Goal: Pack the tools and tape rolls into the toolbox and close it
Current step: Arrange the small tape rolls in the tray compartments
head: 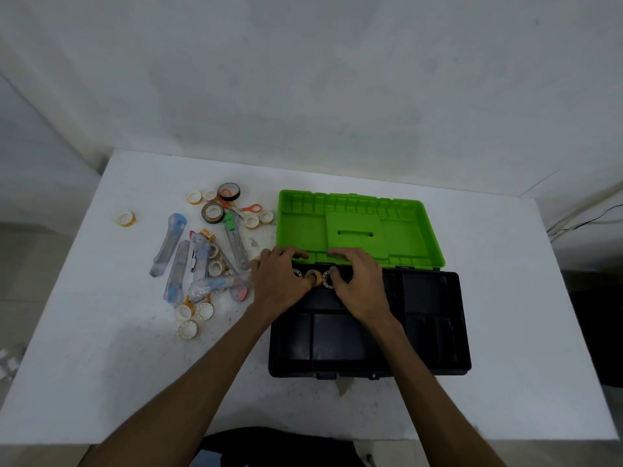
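Note:
A black toolbox (435, 332) stands open on the white table, its green lid (404, 227) laid back. Both hands are over its back-left compartment, where three small tape rolls (313, 276) stand in a row. My left hand (279, 281) has thumb and fingers around the left and middle rolls. My right hand (359, 284) touches the right roll with its thumb. Left of the box lie several plastic-wrapped tools (175, 264), a green utility knife (234, 241), orange scissors (247, 208), two dark tape rolls (229, 192) and several small white-and-orange tape rolls (188, 328).
The white table (101, 382) stands against a pale wall; its front edge is just before my body. One small roll (125, 218) lies apart at the far left. A cable runs past the table's right back corner.

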